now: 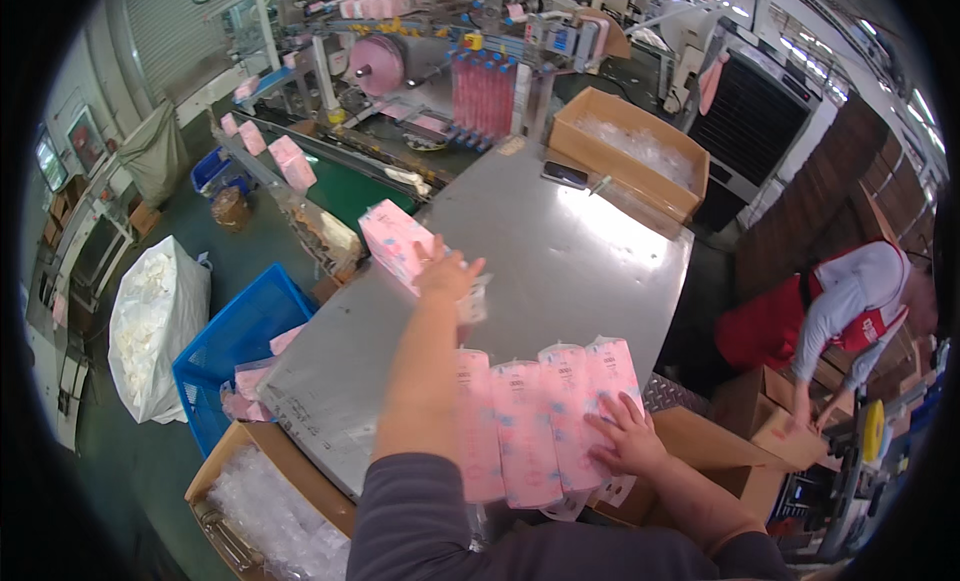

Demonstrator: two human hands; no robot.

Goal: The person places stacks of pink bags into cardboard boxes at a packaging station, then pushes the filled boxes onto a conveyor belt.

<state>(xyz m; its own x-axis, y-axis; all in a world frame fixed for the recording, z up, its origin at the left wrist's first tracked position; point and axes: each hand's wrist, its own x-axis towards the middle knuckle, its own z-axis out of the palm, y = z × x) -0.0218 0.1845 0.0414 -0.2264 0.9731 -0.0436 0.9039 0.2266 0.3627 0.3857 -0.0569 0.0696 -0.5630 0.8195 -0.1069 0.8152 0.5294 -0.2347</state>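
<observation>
Around the brushed-metal tabletop (pixel 570 296), one baggy white sack (pixel 187 331) stands at nine o'clock, and one glossy, brick-shaped pink pack (pixel 391 239) lies at ten, the left hand (pixel 447 277) part-open across its near end, though whether it grips I cannot tell. Four film-wrapped pink packs (pixel 528 431) lie side by side at five, the right hand (pixel 627 441) resting spread-fingered on the rightmost two; one cardboard box (pixel 620 171) of crumpled clear plastic sits toward one.

place: factory packing area | signs: pink film roll (pixel 380 65), green conveyor belt (pixel 342 193), steel table (pixel 545 246), cardboard box (pixel 612 169), pink packs (pixel 525 431)
</observation>
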